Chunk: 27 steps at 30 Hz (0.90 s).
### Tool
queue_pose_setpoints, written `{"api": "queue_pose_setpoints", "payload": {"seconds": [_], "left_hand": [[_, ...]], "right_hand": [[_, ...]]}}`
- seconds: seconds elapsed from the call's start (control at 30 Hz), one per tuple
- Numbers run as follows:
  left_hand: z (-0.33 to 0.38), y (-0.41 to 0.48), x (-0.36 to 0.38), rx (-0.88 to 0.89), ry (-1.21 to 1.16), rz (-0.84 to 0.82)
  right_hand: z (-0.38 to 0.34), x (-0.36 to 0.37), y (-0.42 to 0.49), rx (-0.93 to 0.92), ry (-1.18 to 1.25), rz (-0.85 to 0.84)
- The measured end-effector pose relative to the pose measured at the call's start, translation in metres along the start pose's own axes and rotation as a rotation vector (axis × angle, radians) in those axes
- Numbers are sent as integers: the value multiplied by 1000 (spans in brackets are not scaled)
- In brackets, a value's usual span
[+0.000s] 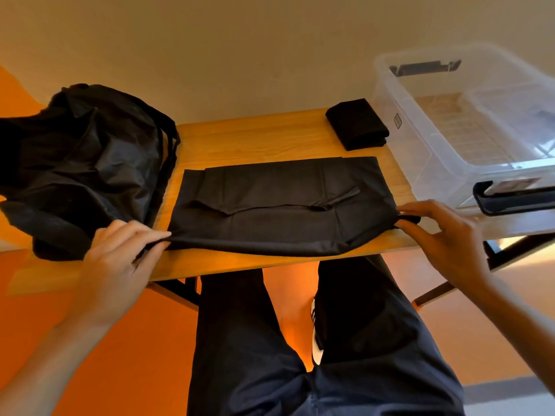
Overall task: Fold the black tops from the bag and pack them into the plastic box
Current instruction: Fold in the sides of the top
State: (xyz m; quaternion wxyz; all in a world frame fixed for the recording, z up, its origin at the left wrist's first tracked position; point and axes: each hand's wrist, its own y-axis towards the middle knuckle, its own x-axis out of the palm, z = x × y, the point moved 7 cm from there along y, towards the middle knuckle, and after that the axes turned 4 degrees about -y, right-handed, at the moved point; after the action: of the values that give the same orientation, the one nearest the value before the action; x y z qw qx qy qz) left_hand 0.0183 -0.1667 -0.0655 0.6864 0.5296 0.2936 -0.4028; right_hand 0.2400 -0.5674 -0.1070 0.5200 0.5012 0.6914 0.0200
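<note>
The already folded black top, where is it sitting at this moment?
The folded black top lies on the far right of the wooden table in the head view, beside the clear plastic box, beyond the spread-out top.

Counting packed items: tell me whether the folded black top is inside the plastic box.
No, the folded black top lies on the table beside the plastic box, outside it.

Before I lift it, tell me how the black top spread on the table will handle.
Probably floppy: the black top lies flat and creased, its near edge pinched by the left hand and right hand. Likely light; the cloth looks thin. It may slide on the smooth table.
</note>
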Motion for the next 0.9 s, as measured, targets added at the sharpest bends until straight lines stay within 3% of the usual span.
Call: {"api": "queue_pose_setpoints", "payload": {"seconds": [0.13, 0.37, 0.67, 0.9], "left_hand": [[-10, 23, 2, -92, -37, -44], [-23, 46, -1, -199, -83, 20], [-31, 87, 11, -246, -75, 110], [-46, 123, 28, -282, -54, 105]], "right_hand": [[-1, -4, 22, 77, 119, 11], [16, 8, 41, 335, 320, 16], [25, 26, 51, 516, 129, 215], [33, 44, 76, 616, 123, 255]]}}
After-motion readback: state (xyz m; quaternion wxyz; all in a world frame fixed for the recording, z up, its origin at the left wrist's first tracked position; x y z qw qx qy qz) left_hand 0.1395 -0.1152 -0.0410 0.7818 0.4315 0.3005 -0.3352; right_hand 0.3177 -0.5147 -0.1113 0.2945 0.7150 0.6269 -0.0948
